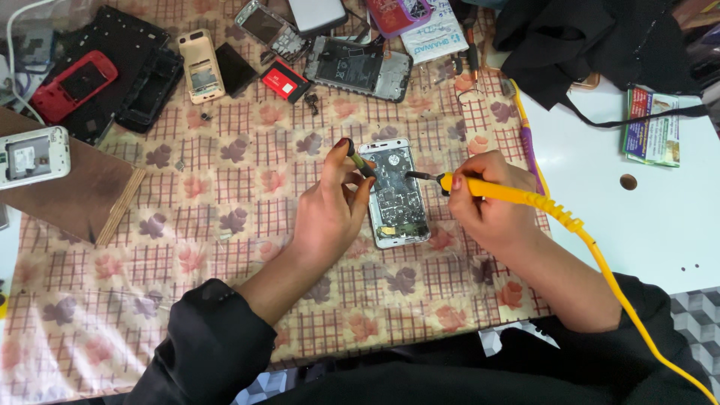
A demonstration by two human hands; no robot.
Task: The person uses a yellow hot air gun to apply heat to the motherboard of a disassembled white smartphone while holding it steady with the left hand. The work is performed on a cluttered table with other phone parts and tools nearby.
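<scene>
We see the left hand (330, 214) pinching a thin dark tool (361, 163) between thumb and fingertips, its tip down on the opened phone (395, 193) — likely to steady a part. The right hand (487, 202) is closed around a yellow soldering iron (495, 191), tip meeting the same board (pen-style, for control). The phone lies flat on the flowered cloth (225, 187) between both hands, other dismantled handsets (112, 71) well apart
</scene>
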